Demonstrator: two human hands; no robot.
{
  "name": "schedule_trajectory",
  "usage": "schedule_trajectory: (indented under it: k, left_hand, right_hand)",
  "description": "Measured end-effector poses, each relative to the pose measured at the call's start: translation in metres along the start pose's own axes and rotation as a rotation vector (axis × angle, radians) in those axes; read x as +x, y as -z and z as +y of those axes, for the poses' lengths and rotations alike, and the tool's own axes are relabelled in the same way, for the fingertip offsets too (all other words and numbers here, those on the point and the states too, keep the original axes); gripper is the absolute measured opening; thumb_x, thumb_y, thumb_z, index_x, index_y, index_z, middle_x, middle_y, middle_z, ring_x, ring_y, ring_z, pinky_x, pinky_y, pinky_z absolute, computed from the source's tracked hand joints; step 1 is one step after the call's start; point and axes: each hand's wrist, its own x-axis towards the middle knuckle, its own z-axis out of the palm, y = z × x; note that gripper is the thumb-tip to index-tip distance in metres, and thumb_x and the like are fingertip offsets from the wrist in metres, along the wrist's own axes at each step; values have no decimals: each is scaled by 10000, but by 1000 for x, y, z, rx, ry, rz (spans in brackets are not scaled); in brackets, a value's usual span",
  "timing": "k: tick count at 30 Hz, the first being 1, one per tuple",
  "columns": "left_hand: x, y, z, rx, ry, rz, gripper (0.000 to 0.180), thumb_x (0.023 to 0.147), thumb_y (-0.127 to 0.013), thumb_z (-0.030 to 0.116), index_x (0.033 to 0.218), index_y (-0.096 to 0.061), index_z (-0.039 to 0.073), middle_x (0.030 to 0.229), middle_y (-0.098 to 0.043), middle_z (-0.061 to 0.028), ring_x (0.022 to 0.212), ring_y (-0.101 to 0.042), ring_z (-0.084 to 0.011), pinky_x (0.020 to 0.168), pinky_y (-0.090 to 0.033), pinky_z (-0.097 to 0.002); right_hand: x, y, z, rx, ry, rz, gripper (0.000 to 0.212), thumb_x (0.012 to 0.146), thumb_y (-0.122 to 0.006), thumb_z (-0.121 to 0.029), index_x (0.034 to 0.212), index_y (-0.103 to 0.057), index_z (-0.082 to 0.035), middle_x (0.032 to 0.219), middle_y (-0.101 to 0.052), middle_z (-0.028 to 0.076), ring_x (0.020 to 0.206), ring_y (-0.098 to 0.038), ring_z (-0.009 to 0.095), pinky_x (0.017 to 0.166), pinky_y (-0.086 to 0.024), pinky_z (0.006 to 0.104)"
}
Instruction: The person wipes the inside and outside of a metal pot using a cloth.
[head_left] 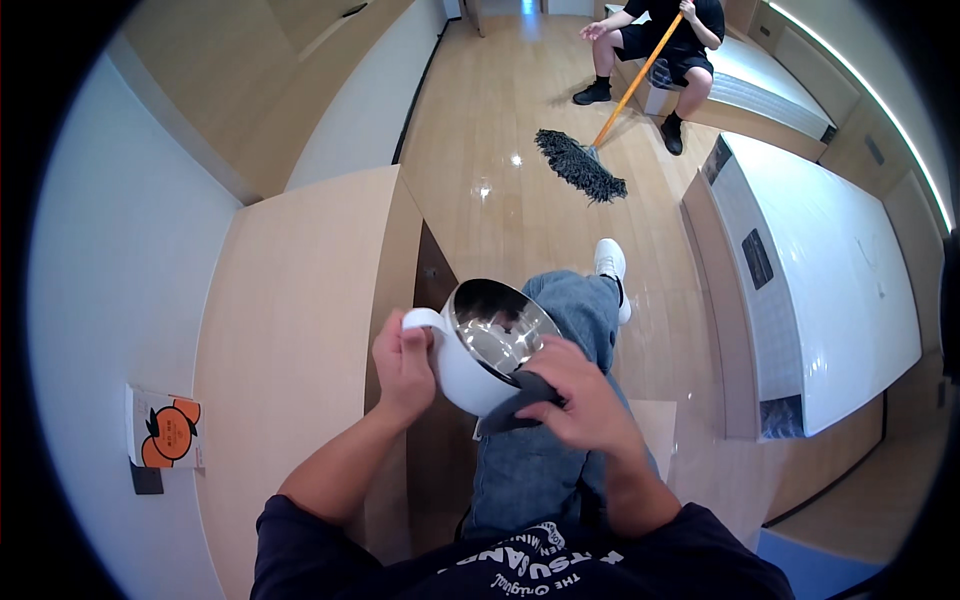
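A white pot (466,375) with a shiny metal inside is held tilted above my lap, its opening facing up and away from me. My left hand (402,372) is wrapped round the white loop handle on the pot's left side. At the near right of the rim, my right hand (582,398) grips a dark grey cloth (512,404) and presses it against the pot's outer wall. Part of the cloth is hidden under the fingers.
A light wooden desk (290,330) stands at my left, with an orange-and-white box (165,432) by the wall. Ahead, a seated person (680,40) holds a mop (585,165) on the wooden floor. A plastic-wrapped mattress (830,290) lies on the right.
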Motion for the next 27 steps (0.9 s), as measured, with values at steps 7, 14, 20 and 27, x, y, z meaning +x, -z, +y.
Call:
schedule_trajectory:
  k: [7, 14, 20, 27]
  left_hand:
    - [16, 3, -24, -377, 486, -21, 643, 1052, -378, 686, 731, -422, 130, 687, -386, 46, 613, -358, -79, 572, -340, -271]
    - [-13, -13, -59, -1298, 1083, -366, 673, 1025, -415, 699, 863, -649, 88, 764, -652, -49, 675, -640, -140, 617, -549, -278]
    - [-39, -22, -61, -1541, 1178, -448, 663, 1034, -417, 682, 858, -648, 86, 758, -651, -42, 672, -635, -132, 617, -546, -275]
    - [-35, -15, -58, -1414, 1189, -375, 651, 1046, -420, 662, 852, -646, 83, 751, -650, -34, 668, -631, -123, 618, -542, -272]
  right_hand:
    - [-7, 28, 24, 404, 140, -56, 331, 741, -857, -144, 1028, -734, -35, 993, -726, 69, 1023, -669, 284, 1193, -276, 529]
    - [-6, 6, 62, 941, 321, -63, 263, 780, -764, -241, 963, -768, -52, 1033, -759, 123, 1158, -637, 358, 1221, -229, 540]
    - [6, -32, 64, 971, 177, -14, 217, 849, -823, -157, 1037, -751, -76, 1222, -721, 163, 1393, -496, 447, 1171, -359, 572]
    - [3, -19, 67, 962, 247, 70, 221, 848, -821, -176, 993, -733, -34, 1100, -735, 147, 1220, -628, 373, 1178, -349, 603]
